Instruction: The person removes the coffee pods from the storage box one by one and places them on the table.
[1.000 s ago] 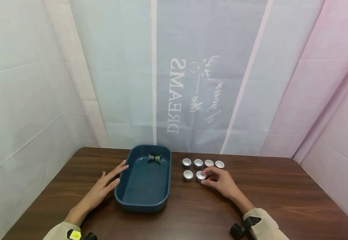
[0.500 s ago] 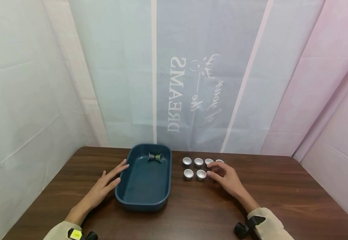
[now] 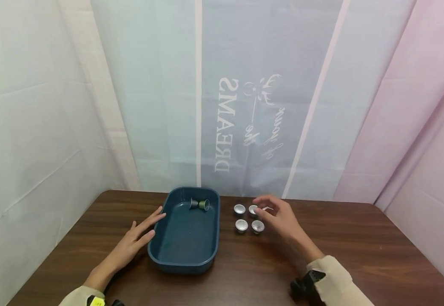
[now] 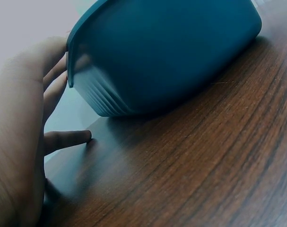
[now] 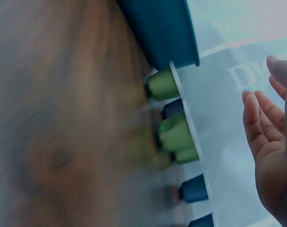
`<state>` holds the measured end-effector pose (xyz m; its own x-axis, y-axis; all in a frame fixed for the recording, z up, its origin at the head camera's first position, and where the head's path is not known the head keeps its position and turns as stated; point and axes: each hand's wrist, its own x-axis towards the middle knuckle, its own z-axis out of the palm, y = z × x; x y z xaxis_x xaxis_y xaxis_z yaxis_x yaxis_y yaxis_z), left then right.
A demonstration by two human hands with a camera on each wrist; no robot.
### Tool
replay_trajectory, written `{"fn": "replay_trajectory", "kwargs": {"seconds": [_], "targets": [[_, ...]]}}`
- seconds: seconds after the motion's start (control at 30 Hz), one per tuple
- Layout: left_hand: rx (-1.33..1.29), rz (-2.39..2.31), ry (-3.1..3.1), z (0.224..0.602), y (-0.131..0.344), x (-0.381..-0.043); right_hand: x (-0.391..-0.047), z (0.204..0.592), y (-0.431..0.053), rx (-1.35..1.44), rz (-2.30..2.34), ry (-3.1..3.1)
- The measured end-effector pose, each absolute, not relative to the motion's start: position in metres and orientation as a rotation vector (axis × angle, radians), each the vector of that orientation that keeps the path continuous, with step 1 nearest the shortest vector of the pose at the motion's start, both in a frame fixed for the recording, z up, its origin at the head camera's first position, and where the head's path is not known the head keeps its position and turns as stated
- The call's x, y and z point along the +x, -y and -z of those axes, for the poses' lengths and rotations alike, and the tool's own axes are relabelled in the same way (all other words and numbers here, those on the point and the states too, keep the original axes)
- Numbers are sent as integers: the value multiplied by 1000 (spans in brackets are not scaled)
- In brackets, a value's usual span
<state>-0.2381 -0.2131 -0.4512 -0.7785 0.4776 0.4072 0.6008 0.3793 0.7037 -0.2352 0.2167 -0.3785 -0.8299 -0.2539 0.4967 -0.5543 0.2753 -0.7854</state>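
My left hand [image 3: 132, 242] has its fingers outstretched against the left rim of a deep blue tray [image 3: 185, 267]. In the left wrist view, those fingers touch the outside of the tray's rim. My right hand [image 3: 279, 216] hovers over the back row of coffee capsules, fingers bent and nothing between them. Those capsules stand foil lid up: a back-left capsule [image 3: 239, 209], a front-left capsule [image 3: 241, 225] and a front-right capsule [image 3: 258, 226] show well. The hand partly hides others. The right wrist view shows green capsules [image 5: 176, 135] and blue capsules [image 5: 195, 189].
Inside the tray's far end lie a dark capsule [image 3: 194, 203] and a green capsule [image 3: 204, 205], both on their sides. The dark wooden table [image 3: 360, 246] meets a pale printed cloth [image 3: 160, 106] behind.
My right hand has left the front-right capsule, drawn back to the right, then risen up and left over the back row. My left hand stays at the tray.
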Motion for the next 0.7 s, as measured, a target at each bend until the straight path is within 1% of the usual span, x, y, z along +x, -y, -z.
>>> {"fn": "replay_trajectory", "kwargs": {"seconds": [0.2,0.37,0.7], "targets": [[-977,1349,2490,450,214,-238,-243,359,-198,794,-1543,2347],[-972,1357,2494,452,215,-239,-251,347,-180,899,-1442,2381],[-998,1372,2484,451,213,-238,-265,341,-152,1125,-1396,2395]]}}
